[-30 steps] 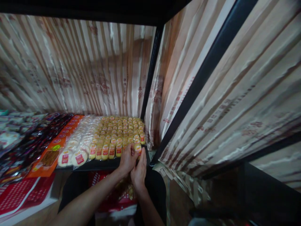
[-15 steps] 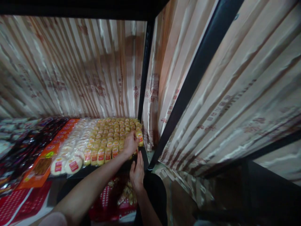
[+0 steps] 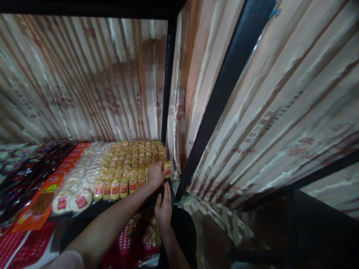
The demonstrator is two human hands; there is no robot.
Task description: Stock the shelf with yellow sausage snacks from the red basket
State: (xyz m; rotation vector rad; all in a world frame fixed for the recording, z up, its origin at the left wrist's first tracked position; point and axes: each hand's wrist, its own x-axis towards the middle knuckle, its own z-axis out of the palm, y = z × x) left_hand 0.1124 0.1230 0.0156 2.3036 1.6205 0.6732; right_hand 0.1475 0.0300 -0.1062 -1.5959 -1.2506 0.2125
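Note:
Rows of small yellow wrapped cakes (image 3: 123, 186) with red labels stand packed together on a dark shelf. At the right end of the rows is my left hand (image 3: 156, 173), its fingers curled against a yellow packet (image 3: 167, 169) at the front right corner. How firmly they grip it is partly hidden. Just below, my right hand (image 3: 163, 209) is upright by the shelf's front edge, fingers stretched out and thumb apart, holding nothing. White round cakes (image 3: 81, 200) in clear wrap lie left of the yellow rows.
An orange snack bag (image 3: 42, 203) and dark shiny packets (image 3: 17, 186) lie farther left. Beneath the shelf a red basket (image 3: 123, 243) holds more wrapped pieces. Black posts (image 3: 214, 101) frame the corner, with pleated printed curtains (image 3: 126, 82) behind.
The view has shifted a little, so the shelf appears farther left. Relative to the rows, my left hand and the corner packet have moved slightly right and nearer. My right hand stays stretched out.

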